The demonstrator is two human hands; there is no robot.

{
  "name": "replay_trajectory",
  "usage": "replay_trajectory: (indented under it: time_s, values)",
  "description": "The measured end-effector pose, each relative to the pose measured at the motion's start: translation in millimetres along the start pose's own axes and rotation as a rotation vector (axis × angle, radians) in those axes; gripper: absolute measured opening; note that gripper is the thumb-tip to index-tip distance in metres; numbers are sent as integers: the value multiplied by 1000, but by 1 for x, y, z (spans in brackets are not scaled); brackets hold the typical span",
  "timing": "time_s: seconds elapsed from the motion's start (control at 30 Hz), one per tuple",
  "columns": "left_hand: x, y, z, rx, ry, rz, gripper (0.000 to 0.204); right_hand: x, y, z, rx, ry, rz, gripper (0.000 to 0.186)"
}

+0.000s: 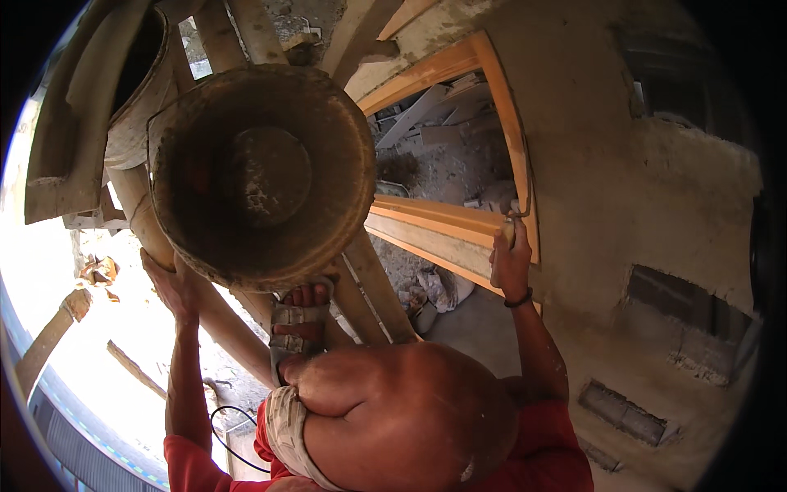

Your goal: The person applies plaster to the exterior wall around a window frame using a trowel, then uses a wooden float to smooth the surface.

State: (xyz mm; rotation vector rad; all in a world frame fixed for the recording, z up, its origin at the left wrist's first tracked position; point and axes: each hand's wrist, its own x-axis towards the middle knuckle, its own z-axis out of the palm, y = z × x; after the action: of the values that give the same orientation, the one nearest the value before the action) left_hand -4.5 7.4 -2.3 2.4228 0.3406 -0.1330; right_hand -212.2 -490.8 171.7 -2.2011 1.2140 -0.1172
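Note:
My left hand [170, 287] is closed around a thick round pole [221, 324] at the left. In my right hand [511, 264] is the pale handle of a trowel [508, 234], its thin metal part rising along the right side of an orange wooden window frame [502, 107]. The blade shows only edge-on. Between my arms, a large mortar-stained bucket [328, 164] with a wire handle stands on planks, grey residue on its bottom. My sandalled foot [303, 320] rests just below it.
A second container [139, 131] stands at the far left beside rough boards [82, 139]. Gaps show between the scaffold planks [361, 295]. A plastered wall [598, 205] with recessed openings [693, 307] fills the right. Rubble and boards [447, 111] lie beyond the window.

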Motion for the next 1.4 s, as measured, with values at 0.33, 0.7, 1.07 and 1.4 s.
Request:
replay_trajectory:
  time_s: [0.33, 0.7, 1.07, 1.4]
  values:
    - [-2, 7, -4, 4, 4, -33, 82, 17, -54, -7, 96, -270, 19, 52]
    - [0, 5, 0, 19, 24, -28, 82, 22, -57, 13, 125, -95, -14, 50]
    - [-2, 9, -2, 6, 31, -22, 81, 43, -63, 25, 80, -58, -50, 47]
    - [-2, 7, -1, 1, 29, -22, 81, 68, -79, 24, 7, -140, -83, 43]
